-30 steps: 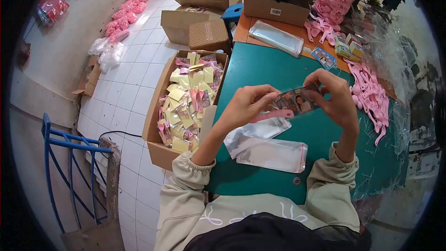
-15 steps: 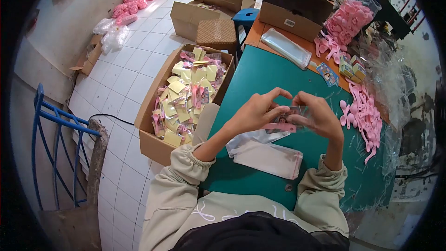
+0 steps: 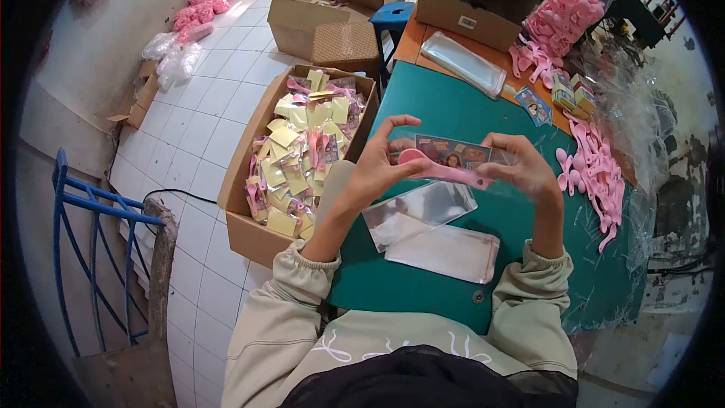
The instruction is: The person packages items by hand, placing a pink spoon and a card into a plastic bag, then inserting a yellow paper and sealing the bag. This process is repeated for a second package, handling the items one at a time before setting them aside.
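Between my two hands, above the green table top (image 3: 362, 279), is a clear plastic bag with a pink spoon (image 3: 451, 174) and a printed card (image 3: 458, 153) in it. My left hand (image 3: 377, 170) pinches the bag at the spoon's bowl end, thumb in front. At the handle end, my right hand (image 3: 529, 170) grips the bag between thumb and fingers. The card lies behind the spoon, its printed side facing me. Below my hands, flat clear bags (image 3: 445, 251) lie overlapping on the table.
An open carton (image 3: 257, 245) full of packed spoons and yellow cards stands left of the table. Loose pink spoons (image 3: 595, 170) are heaped at the right, near printed cards (image 3: 534, 106) and crumpled plastic (image 3: 642, 174). More bags (image 3: 464, 64) and a brown box (image 3: 472, 7) sit at the back.
My hands have moved apart, and the bag is now stretched out flat between them. The spoon and card, mostly covered by my fingers before, now show plainly.
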{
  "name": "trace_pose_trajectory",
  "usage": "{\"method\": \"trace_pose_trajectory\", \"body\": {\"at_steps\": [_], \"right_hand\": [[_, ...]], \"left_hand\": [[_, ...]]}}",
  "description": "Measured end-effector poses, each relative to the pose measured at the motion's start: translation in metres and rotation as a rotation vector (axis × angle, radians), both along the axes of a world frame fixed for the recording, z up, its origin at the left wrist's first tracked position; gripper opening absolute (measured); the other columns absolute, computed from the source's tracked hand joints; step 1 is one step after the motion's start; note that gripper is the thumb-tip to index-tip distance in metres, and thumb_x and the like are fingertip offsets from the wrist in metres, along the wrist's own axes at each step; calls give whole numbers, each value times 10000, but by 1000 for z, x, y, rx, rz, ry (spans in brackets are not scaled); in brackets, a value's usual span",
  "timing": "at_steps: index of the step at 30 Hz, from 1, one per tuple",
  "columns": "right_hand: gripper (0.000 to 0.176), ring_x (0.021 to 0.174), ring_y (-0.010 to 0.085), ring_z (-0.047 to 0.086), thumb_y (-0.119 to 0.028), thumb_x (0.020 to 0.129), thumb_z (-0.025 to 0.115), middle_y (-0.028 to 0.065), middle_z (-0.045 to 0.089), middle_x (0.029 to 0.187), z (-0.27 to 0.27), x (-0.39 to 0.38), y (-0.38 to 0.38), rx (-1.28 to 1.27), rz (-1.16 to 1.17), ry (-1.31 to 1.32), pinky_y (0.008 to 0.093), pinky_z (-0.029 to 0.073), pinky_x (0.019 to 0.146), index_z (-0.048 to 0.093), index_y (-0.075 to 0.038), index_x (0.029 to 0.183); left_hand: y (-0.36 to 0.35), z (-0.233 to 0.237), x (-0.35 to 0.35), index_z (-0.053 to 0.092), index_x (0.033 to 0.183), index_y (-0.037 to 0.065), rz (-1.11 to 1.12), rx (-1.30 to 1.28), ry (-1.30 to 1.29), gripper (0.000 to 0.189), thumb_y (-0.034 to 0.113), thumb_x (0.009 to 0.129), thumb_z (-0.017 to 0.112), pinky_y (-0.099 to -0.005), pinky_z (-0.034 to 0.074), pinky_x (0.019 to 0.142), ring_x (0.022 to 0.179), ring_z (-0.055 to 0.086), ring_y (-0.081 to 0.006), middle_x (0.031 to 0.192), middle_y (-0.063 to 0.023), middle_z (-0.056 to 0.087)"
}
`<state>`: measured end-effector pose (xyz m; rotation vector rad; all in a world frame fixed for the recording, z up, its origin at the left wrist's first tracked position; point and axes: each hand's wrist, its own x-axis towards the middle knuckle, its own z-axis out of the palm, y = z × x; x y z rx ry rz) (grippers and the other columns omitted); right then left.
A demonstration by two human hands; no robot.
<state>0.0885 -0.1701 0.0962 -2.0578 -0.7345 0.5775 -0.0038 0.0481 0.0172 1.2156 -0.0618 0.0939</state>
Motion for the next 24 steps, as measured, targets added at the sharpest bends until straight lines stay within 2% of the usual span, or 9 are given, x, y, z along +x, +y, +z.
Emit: {"method": "trace_pose_trajectory", "body": {"at_steps": [3,8,9,12,14,16,19,20,24], "right_hand": [[164,612,44,513,-157,784,698,2,608,710,-12,7,-3,158,4,142,208,405,529,634,-15,832],[138,575,50,523,-108,762,699,8,596,682,-24,0,-10,323,-50,166,204,416,516,597,-16,750],[140,572,54,523,-103,756,700,4,585,665,-24,-2,-11,313,-74,122,204,416,517,590,-16,746],[149,575,71,533,-99,747,700,5,570,640,-26,-6,-11,244,-189,-87,211,423,521,578,-13,755],[161,591,94,554,-111,750,700,24,584,660,-31,-14,-5,151,-327,-319,222,438,526,585,-6,793],[190,704,144,585,-120,744,705,64,600,774,-28,-31,11,124,-219,-343,252,465,592,589,-15,852],[293,939,249,571,-116,730,708,132,555,1044,-30,-46,18,79,212,-307,323,479,753,576,-37,979],[339,991,298,527,-94,726,694,136,498,1102,-36,-51,18,16,289,-257,362,451,831,556,-43,1031],[264,935,307,524,-83,745,665,142,494,1001,-52,-61,24,-65,237,-366,372,455,789,549,-30,977]], "left_hand": [[0,-7,-2,394,1256,71,9,92,-8,551,54,792,690,-205,495,719,806,604,-86,880,-44,634],[-3,-7,-8,380,1292,75,-130,-77,113,551,161,832,671,-224,498,754,858,610,-113,950,-64,638],[-3,-9,-9,378,1298,72,-158,-108,138,549,179,841,663,-228,499,762,871,614,-129,973,-73,636],[-11,-24,-10,269,1332,68,238,446,-121,532,184,908,569,-263,523,751,890,639,-195,977,-149,641],[-14,-24,-21,137,1364,87,44,145,56,575,244,942,496,-302,529,773,923,637,-230,1015,-184,623],[-13,-21,-35,-119,1370,130,-261,-70,173,659,335,980,370,-358,535,792,965,628,-270,1077,-231,589],[-19,-16,-50,-176,1366,143,-316,-178,364,681,337,984,354,-371,539,785,984,622,-283,1088,-235,586],[-16,-17,-53,-209,1360,157,-312,-156,354,670,242,990,344,-361,545,786,996,617,-283,1104,-238,579],[-11,-31,-61,-167,1373,180,-291,42,330,633,99,975,318,-373,537,831,1044,591,-267,1135,-238,563]]}}
